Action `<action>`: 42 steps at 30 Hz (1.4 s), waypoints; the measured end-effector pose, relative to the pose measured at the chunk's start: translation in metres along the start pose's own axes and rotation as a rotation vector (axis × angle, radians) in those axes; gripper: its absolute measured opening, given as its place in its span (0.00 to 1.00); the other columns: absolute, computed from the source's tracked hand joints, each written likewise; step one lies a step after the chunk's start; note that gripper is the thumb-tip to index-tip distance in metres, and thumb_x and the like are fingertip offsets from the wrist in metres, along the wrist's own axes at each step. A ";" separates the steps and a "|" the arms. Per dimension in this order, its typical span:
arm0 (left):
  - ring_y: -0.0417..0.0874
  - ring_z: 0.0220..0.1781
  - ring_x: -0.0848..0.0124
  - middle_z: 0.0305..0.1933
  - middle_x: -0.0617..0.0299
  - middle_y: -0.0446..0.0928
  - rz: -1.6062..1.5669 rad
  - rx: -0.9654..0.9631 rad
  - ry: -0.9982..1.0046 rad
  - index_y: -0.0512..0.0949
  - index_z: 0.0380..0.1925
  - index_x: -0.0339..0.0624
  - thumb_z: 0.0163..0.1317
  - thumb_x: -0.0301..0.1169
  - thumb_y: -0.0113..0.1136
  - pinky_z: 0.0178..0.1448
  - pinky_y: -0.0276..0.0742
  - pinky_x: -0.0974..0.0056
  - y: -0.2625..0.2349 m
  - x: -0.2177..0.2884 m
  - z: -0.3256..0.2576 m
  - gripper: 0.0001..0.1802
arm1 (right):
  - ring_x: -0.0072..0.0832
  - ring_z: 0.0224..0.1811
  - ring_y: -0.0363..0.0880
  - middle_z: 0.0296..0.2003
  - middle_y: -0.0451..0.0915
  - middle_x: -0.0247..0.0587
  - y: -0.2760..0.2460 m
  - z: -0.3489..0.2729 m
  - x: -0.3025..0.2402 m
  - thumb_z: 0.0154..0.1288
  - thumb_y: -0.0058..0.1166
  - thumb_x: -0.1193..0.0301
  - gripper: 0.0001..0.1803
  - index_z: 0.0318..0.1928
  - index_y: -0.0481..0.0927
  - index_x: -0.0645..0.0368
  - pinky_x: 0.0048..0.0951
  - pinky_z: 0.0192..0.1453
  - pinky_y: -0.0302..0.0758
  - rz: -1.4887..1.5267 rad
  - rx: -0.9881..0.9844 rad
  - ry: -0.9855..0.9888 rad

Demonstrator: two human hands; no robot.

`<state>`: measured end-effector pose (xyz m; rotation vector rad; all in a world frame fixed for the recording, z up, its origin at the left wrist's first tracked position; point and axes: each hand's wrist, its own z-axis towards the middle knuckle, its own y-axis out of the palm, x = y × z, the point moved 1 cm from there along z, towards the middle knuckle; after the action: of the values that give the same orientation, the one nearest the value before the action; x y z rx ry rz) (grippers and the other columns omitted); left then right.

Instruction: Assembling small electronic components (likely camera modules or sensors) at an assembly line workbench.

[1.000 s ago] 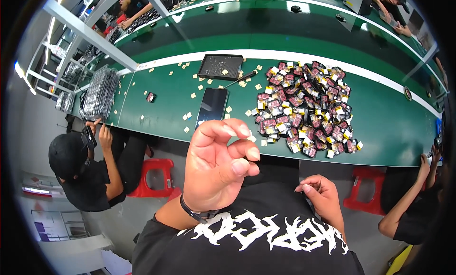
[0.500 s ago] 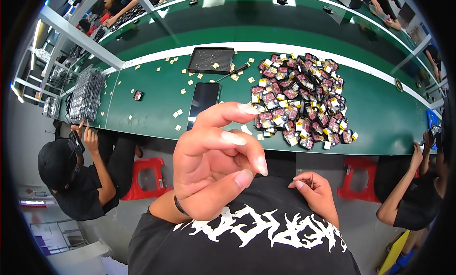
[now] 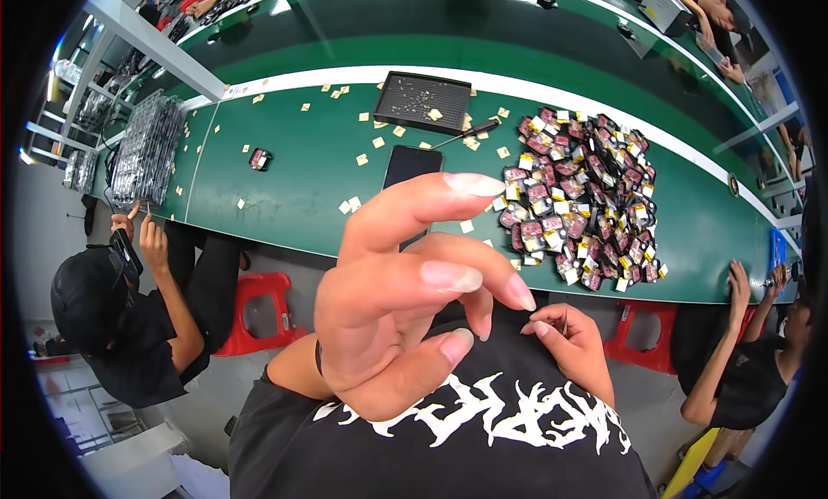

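Observation:
My left hand (image 3: 369, 322) is raised close in front of me, its fingers bent but apart, with nothing between them. Behind its fingertips, a black phone (image 3: 412, 163) lies on the green table (image 3: 297, 175), partly covered by the hand. Lower and to the right, my right hand (image 3: 576, 342) rests against my black shirt near the table's front edge. Its fingers are curled in and the thumb lies against them; whether anything is inside is hidden. Beyond it, to the right, lies a big heap of small black-cased modules (image 3: 586, 197) with reddish faces and white and yellow tabs.
A black tray (image 3: 398, 98) holding small bits and a screwdriver (image 3: 474, 131) lie behind the phone. Small cream squares (image 3: 361, 160) are scattered around. One lone module (image 3: 260, 159) sits left. Clear plastic trays (image 3: 148, 158) are stacked far left. People sit on both sides beside red stools (image 3: 250, 326).
The table and its things have shifted right in view. My left hand's fingers have stretched forward and right, with the thumb farther from the fingertips. My right hand has hardly moved.

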<state>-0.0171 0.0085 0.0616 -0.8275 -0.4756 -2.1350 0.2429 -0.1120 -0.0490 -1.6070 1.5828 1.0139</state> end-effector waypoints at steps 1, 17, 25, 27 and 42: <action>0.83 0.50 0.52 0.79 0.34 0.41 0.000 0.006 0.001 0.58 0.71 0.45 0.57 0.10 0.54 0.35 0.81 0.65 -0.006 0.000 -0.001 0.41 | 0.19 0.43 0.81 0.42 0.87 0.42 0.004 0.004 -0.003 0.75 0.57 0.74 0.09 0.50 0.80 0.66 0.22 0.50 0.74 -0.004 -0.009 -0.015; 0.83 0.54 0.46 0.82 0.35 0.30 0.136 0.109 0.071 0.61 0.67 0.41 0.55 0.06 0.57 0.31 0.85 0.67 -0.062 0.004 -0.018 0.40 | 0.13 0.36 0.78 0.38 0.87 0.36 0.053 0.042 -0.029 0.72 0.61 0.75 0.10 0.49 0.82 0.67 0.18 0.41 0.73 -0.123 -0.029 -0.048; 0.84 0.49 0.50 0.83 0.39 0.25 0.246 0.241 0.107 0.63 0.67 0.44 0.56 0.05 0.60 0.31 0.89 0.69 -0.059 0.008 -0.028 0.40 | 0.10 0.27 0.66 0.31 0.82 0.29 0.069 0.050 -0.061 0.69 0.64 0.76 0.09 0.46 0.83 0.67 0.18 0.31 0.64 -0.208 -0.007 -0.169; 0.84 0.49 0.50 0.83 0.39 0.24 0.264 0.251 0.113 0.62 0.68 0.45 0.57 0.05 0.60 0.31 0.89 0.69 -0.056 0.010 -0.029 0.40 | 0.11 0.25 0.65 0.30 0.81 0.29 0.070 0.050 -0.071 0.69 0.64 0.76 0.09 0.46 0.83 0.67 0.19 0.29 0.63 -0.239 -0.047 -0.247; 0.75 0.68 0.37 0.82 0.39 0.17 0.285 0.057 0.001 0.58 0.70 0.45 0.53 0.06 0.62 0.43 0.95 0.63 -0.067 0.013 -0.017 0.45 | 0.37 0.33 0.87 0.35 0.86 0.46 0.091 0.039 -0.160 0.59 0.70 0.80 0.14 0.46 0.85 0.66 0.33 0.35 0.82 -0.511 -0.199 -0.885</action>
<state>-0.0820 0.0338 0.0548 -0.8104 -0.3902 -1.8517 0.1540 -0.0050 0.0772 -1.2814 0.4660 1.3413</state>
